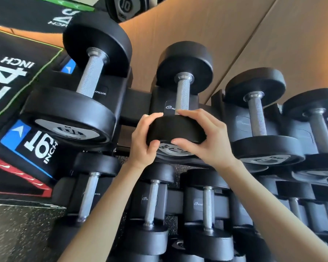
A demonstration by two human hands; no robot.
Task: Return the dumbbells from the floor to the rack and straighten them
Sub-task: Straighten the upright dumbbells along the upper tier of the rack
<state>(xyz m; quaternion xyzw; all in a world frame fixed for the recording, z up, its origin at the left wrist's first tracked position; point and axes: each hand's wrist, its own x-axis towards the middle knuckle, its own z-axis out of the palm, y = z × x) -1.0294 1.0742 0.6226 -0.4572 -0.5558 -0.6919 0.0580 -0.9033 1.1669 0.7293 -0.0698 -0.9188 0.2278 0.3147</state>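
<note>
Straightening step: at frame centre, the left hand (143,141) and right hand (203,137) curl round the near head of the dumbbell (178,130) lying on the rack (138,100). Next, likely twist it square.

We read "24 INCH", upside down, the 2 cut off, on the green-edged black padded box face (17,53); "16 INCH" on the blue-edged black box face (40,148) below it; "INCH" on another black box face (62,17) at the top. A "10" marks the black dumbbell end cap (125,5) above. A brand shows in part: "UTILUS." on the upper left black rack saddle (100,92), "NA" on the middle saddle (169,107), "NAU" on a lower saddle (198,204). The grey label on the black round-headed dumbbell (176,129) gripped by left hand (142,140) and right hand (203,137) we cannot read
</note>
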